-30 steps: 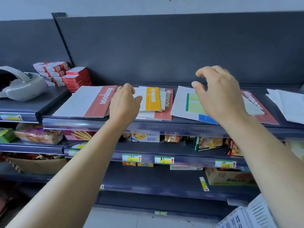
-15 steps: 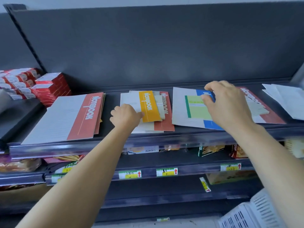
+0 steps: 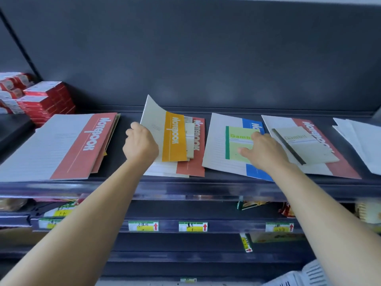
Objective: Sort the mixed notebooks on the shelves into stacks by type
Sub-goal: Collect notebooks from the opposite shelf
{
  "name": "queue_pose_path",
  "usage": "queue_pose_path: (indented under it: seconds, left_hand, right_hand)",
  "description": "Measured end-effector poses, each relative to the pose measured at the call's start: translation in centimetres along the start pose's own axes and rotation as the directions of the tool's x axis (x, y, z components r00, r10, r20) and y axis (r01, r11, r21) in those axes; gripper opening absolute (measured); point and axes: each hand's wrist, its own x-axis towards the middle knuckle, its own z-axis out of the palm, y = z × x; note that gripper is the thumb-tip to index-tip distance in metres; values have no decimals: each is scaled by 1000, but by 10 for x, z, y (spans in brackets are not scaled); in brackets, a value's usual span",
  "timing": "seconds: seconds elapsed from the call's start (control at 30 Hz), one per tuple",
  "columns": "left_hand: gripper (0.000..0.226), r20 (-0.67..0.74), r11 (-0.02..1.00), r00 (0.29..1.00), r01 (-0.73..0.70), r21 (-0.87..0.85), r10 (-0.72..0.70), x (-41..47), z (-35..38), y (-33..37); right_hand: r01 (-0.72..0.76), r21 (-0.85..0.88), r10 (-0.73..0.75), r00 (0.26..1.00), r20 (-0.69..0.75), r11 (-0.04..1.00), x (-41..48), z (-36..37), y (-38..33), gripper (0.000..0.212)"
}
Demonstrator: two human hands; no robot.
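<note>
Notebooks lie along the top shelf (image 3: 185,187). My left hand (image 3: 140,144) grips the left edge of a yellow-banded notebook (image 3: 174,137) and tilts it up off a red-banded notebook (image 3: 195,162) beneath. My right hand (image 3: 262,150) rests with fingers spread on a small green notebook (image 3: 237,141), which lies on a blue-banded notebook (image 3: 218,153). At the left sits a stack of red-banded notebooks (image 3: 68,145). At the right a small grey notebook (image 3: 305,145) lies on another red-banded notebook (image 3: 340,168).
Red and white boxes (image 3: 41,100) are stacked at the far left of the shelf. White sheets (image 3: 362,139) lie at the far right. Lower shelves carry snack packets (image 3: 253,204) and price tags (image 3: 143,226). A dark back panel rises behind the notebooks.
My left hand took hold of the yellow-banded notebook's left edge and raised it. My right hand settled lower onto the small green notebook. The camera moved closer to the shelf.
</note>
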Motion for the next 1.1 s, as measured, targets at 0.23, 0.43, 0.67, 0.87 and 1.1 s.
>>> queue_pose_path:
  seconds: [0.23, 0.43, 0.67, 0.87, 1.1]
  left_hand:
    - [22, -122, 987, 993, -21, -158, 1, -5, -14, -2]
    - [18, -178, 934, 984, -78, -349, 16, -9, -35, 13]
    - [10, -200, 898, 978, -142, -417, 62, -27, -38, 39]
    - [8, -194, 836, 973, -212, -506, 130, -32, -34, 64]
    - [5, -139, 692, 908, -393, -606, 394, -45, -34, 103]
  right_hand:
    - [-89, -94, 102, 985, 141, 992, 40, 16, -2, 89]
    - [-221, -107, 239, 947, 215, 969, 63, 12, -1, 132]
    - [-135, 256, 138, 990, 5, 957, 57, -3, 1, 44]
    - [15, 400, 89, 967, -240, 916, 26, -42, 6, 23]
    - [-48, 413, 247, 860, -446, 910, -32, -74, 34, 41]
